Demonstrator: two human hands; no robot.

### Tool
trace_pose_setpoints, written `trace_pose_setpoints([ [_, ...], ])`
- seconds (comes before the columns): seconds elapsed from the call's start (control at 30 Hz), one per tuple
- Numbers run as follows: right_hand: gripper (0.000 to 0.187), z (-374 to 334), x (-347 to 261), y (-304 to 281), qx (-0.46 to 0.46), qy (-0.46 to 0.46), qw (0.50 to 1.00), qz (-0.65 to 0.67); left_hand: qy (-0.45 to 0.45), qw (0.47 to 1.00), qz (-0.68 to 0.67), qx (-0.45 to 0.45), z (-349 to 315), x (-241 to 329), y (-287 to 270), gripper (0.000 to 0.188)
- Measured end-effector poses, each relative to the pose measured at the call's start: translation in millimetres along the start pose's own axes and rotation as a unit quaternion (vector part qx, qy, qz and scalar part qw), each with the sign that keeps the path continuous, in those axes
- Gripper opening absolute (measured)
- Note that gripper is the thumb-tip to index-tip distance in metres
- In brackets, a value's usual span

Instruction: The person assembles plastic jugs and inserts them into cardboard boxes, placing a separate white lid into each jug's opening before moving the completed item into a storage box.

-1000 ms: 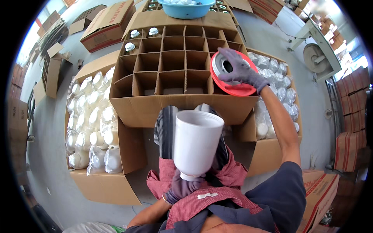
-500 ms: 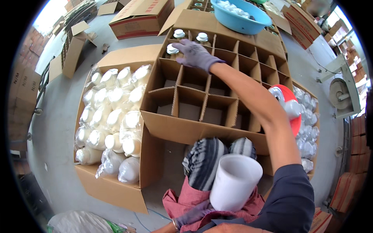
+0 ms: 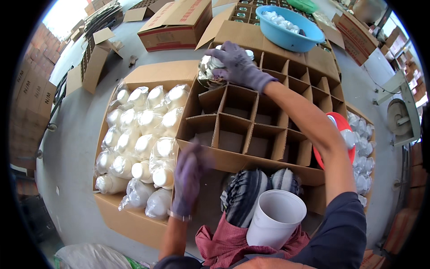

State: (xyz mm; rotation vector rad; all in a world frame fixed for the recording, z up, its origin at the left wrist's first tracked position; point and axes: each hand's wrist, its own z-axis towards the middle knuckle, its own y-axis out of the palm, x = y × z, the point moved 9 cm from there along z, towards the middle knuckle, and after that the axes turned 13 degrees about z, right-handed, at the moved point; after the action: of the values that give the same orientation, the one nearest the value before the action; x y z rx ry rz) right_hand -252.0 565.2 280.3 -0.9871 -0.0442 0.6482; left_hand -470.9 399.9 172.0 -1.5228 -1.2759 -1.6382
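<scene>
My right hand (image 3: 237, 67), in a grey-purple glove, reaches over the far left corner of a divided cardboard box (image 3: 251, 158). Its fingers curl round a clear bottle (image 3: 205, 71) that stands above the cell walls; the hand covers part of it. Just beyond that hand, a white cap (image 3: 250, 54) shows on another bottle. My left hand (image 3: 191, 172), gloved alike, is raised beside the box's near left corner, blurred by motion, and I see nothing in it. On my lap a white plastic tub (image 3: 278, 219) stands tilted, with its mouth up.
At left, a carton (image 3: 130, 226) holds rows of white bottles in clear plastic wrap. A blue basin (image 3: 289, 38) with white caps sits at the back. A red bowl (image 3: 319, 154) is at right beside more wrapped bottles (image 3: 362, 154). A closed carton (image 3: 174, 31) stands at back left.
My left hand has risen from my lap to the box's near left corner. My right hand has closed round a bottle and raised it. The view has shifted slightly.
</scene>
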Motion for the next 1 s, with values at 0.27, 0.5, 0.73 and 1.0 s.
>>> trace_pose_setpoints([
  [0.27,0.050,-119,-159,-175,0.084,-0.085,0.984,0.133,-0.068,0.889,-0.370,-0.262,50,-13,126,0.081],
  [0.5,0.061,-284,-189,-197,0.182,0.048,0.969,0.161,0.016,0.977,-0.115,-0.178,10,3,152,0.062],
  [0.73,0.063,-444,-218,-150,0.207,0.322,0.854,0.352,0.198,0.830,0.399,-0.336,-72,67,213,0.078],
  [1.0,0.075,-477,-344,-121,0.172,0.185,0.843,0.474,-0.037,0.965,0.240,-0.100,-199,-62,38,0.052],
])
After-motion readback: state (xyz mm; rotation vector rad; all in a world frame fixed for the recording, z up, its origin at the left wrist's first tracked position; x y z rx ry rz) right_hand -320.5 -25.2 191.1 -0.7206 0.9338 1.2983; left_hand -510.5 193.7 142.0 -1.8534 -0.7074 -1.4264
